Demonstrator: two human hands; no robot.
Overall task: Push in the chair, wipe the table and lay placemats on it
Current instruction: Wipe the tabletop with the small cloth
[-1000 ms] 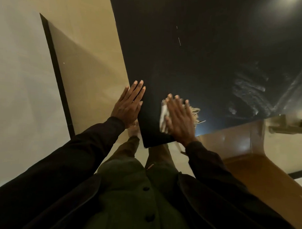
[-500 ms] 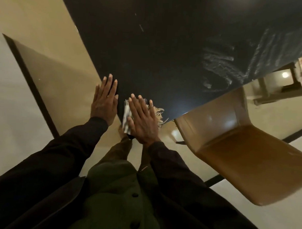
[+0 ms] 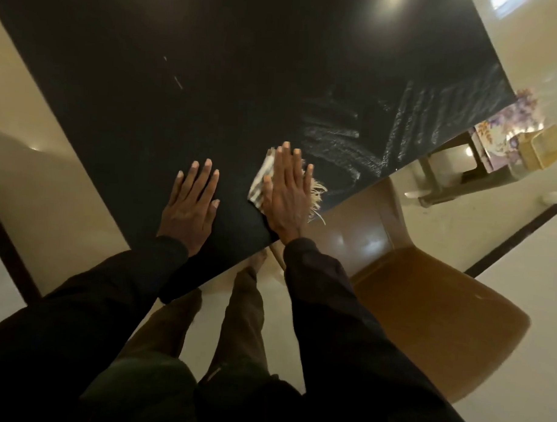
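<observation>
Pressing cloth (image 3: 261,182) flat under right hand (image 3: 287,192).

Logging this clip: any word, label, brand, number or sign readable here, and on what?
None can be read.
Table: only pale wipe streaks, no writing.
Cloth under the right hand: striped and fringed, no label in view.
Flowered object past the table's right edge: a pattern only; any print is too blurred to read.

left hand (image 3: 190,207) lying flat on table (image 3: 212,82) | cloth (image 3: 265,182) lying under right hand (image 3: 287,198), just right | chair (image 3: 425,304) sitting right of table corner
</observation>
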